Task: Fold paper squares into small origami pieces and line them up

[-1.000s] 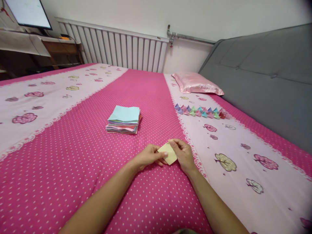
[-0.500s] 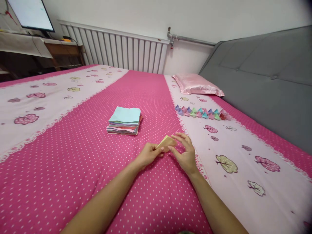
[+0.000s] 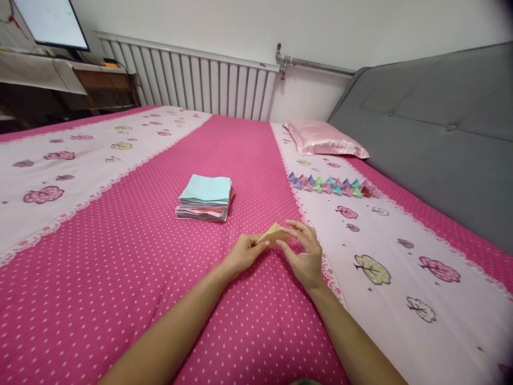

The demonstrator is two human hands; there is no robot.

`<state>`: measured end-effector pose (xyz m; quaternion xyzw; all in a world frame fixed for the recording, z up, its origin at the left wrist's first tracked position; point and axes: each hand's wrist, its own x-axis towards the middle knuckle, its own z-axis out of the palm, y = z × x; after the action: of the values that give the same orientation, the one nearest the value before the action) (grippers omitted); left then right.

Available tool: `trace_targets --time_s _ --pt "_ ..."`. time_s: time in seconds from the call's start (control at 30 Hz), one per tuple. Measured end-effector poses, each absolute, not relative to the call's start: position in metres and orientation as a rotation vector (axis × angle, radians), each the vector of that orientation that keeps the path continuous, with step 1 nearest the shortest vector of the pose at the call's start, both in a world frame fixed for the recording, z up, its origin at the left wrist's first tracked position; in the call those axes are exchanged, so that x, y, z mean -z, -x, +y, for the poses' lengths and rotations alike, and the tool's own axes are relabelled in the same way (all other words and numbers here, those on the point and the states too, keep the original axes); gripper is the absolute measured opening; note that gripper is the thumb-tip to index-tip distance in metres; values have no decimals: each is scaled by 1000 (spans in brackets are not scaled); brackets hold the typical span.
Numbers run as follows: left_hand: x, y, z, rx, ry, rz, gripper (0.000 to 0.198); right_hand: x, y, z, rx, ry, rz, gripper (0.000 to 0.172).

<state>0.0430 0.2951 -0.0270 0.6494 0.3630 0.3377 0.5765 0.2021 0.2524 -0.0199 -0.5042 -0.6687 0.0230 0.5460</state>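
Note:
A small folded piece of yellow paper (image 3: pixel 273 233) is held up just above the pink bedspread. My left hand (image 3: pixel 245 253) pinches its left end, with the thumb lying along the lower edge. At the right end, my right hand (image 3: pixel 304 254) curls round the paper, thumb below and fingertips over its face, covering that corner. A neat stack of coloured square paper (image 3: pixel 206 190), light blue on top, lies to the left beyond my hands. Folded paper pieces (image 3: pixel 327 186) in several colours stand in two rows to the right.
The polka-dot bedspread (image 3: pixel 136 256) spreads around my hands. A pink pillow (image 3: pixel 323 140) lies at the back right against a grey headboard (image 3: pixel 433 128). Behind the bed are a white radiator (image 3: pixel 192 80) and, at the far left, a desk (image 3: pixel 104 80) with a monitor (image 3: pixel 52 24).
My right hand's fingers have moved slightly left and down over the paper's right end, covering more of it. My left hand stays almost in place.

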Motion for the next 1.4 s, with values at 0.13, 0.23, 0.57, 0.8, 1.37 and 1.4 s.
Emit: trace_targets --time_s 0.13,0.23,0.57,0.8,1.37,1.4 --pt "20 -44 292 -829 -1344 734 30 22 -202 253 -122 1211 -1531 10" --pt "14 -44 289 -867 -1093 648 52 24 -202 254 -128 1206 -1524 3" --pt "9 -44 285 -839 -846 554 76 24 -200 253 -16 1178 -1558 9" --pt "4 -46 283 -837 -986 421 63 23 -199 251 37 1193 -1596 12" --pt "8 -46 295 -987 -531 450 32 21 -197 249 -123 1176 -1605 24" --pt "7 -45 295 -976 -529 432 33 20 -197 249 -136 1184 -1608 25"
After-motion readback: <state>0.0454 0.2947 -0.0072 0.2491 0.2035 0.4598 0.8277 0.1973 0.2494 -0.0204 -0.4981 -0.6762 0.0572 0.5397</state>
